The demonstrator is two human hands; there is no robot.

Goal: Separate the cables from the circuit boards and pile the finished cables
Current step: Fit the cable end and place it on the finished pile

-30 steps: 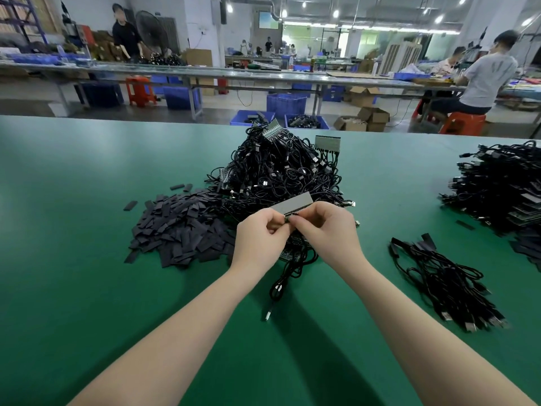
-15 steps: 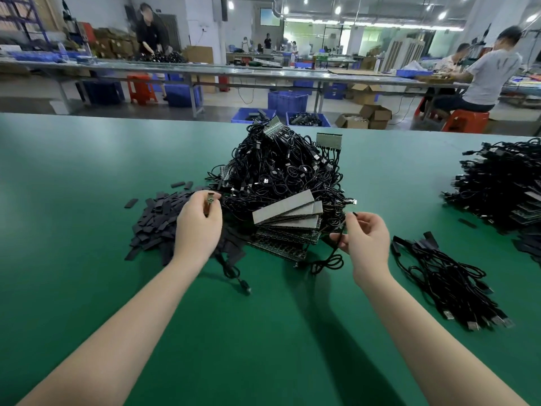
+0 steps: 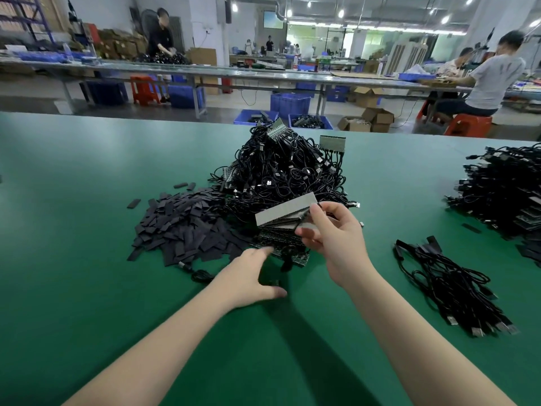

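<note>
A fanned stack of grey circuit boards (image 3: 281, 210) lies at the near foot of a tall tangle of black cables (image 3: 281, 174), some still plugged into boards. My right hand (image 3: 333, 238) pinches the right end of the stack between thumb and fingers. My left hand (image 3: 251, 276) reaches in flat, its straight fingertips touching the lowest dark board (image 3: 265, 244), and holds nothing. A loose pile of separated black cables (image 3: 448, 282) lies on the right of the green table (image 3: 87, 288).
A heap of flat black strips (image 3: 181, 227) lies left of the boards. Another large stack of cables and boards (image 3: 503, 191) sits at the far right edge. Beyond the table are workbenches, blue crates (image 3: 289, 104) and people working.
My left hand left the heap of black strips and came back to the boards with nothing in it. My right hand moved left from beside the cable pile and took hold of the stack's end.
</note>
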